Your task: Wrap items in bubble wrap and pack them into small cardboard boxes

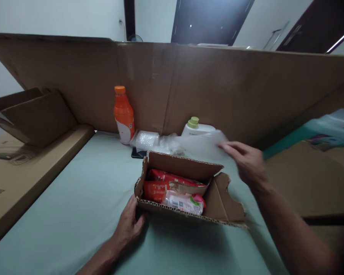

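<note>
At the centre of the frame we have an open brown corrugated cardboard box (183, 164) resting on the bench (83, 191), whose surface is pale green. The box's cut edges are ragged, and a torn flap (225, 198) spreads out at its right end. Inside we see glossy red printed packets (156, 190) and, nearest the front wall, a white-and-pink plastic packet (185, 201) with printed text.

Our left hand (127, 219), lower centre-left, touches the box at its front left corner; we cannot tell whether it grips the cardboard or only rests against it. Our right hand (248, 158), right of centre and slightly blurred, pinches the right end of a translucent white plastic sheet (200, 143) between thumb and fingers, above and behind the box.

Behind the box, left of centre, we note an upright orange bottle (123, 112) with a white lower part. Just beside it lies clear bubble wrap (147, 140), partly over a flat black object (137, 153). A white bottle with a green cap (193, 122) sits behind the sheet, partly hidden. A tall brown cardboard panel (232, 84) spans the background. At the left edge, an open carton (40, 118) stands on a flat brown box (31, 164).
</note>
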